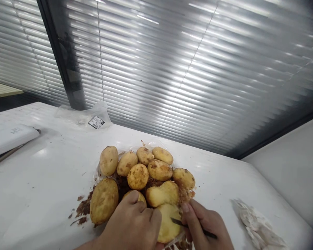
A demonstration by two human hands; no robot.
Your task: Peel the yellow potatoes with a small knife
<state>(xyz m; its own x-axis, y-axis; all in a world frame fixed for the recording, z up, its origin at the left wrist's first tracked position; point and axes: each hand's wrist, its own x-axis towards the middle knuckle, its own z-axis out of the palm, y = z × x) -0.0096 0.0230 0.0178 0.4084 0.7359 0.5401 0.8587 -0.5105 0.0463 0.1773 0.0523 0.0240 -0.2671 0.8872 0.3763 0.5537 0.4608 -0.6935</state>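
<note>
My left hand [130,222] is shut around a partly peeled yellow potato [167,222], which rests low on the pile near the bottom of the view. My right hand [206,225] pinches a small dark-handled peeling knife [195,228], its thin blade against the potato. A heap of several potatoes [138,176] lies just beyond my hands on a clear plastic bag [104,175]. Some show pale peeled patches, and others keep brownish skin marks. Wet brown peelings [83,207] lie among and beside them.
The hands work over a white table [47,180]. A white folded object [10,140] lies at its left, a crumpled plastic bag with a label [86,116] at the back, and crumpled tissue paper [259,225] at the right. Metal blinds [172,69] hang behind.
</note>
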